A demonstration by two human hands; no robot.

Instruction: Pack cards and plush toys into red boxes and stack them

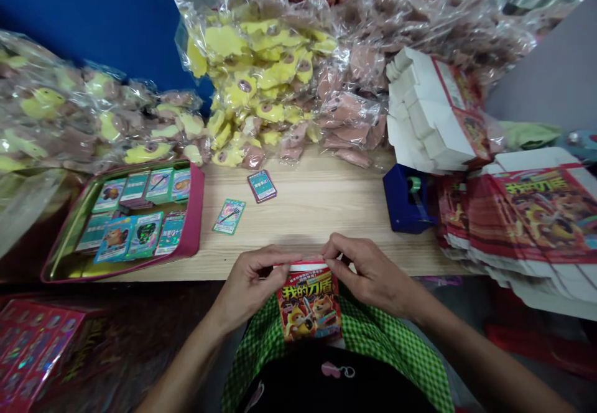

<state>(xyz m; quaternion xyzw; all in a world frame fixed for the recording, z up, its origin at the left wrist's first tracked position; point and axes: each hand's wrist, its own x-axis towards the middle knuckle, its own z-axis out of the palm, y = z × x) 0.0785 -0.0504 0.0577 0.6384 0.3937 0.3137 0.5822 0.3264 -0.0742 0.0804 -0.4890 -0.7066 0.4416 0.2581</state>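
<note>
A small red printed box (308,304) with yellow lettering and cartoon animals is between my hands, at the table's front edge over my lap. My left hand (254,279) pinches its upper left corner between thumb and fingers. At the upper right corner, my right hand (366,273) grips the same box, fingertips on the top edge. A white strip runs along that top edge. Beyond my hands lie a card with a fork picture (229,216) and a small stack of teal cards (262,186), both flat on the wooden table (326,201).
A pink-rimmed tin (198,214) with several card stacks stands at left. Bagged yellow figures (261,77) and bagged brown figures (354,114) are heaped at the back. A blue tape dispenser (405,201), white-and-red cartons (429,114) and flat red boxes (536,214) crowd the right.
</note>
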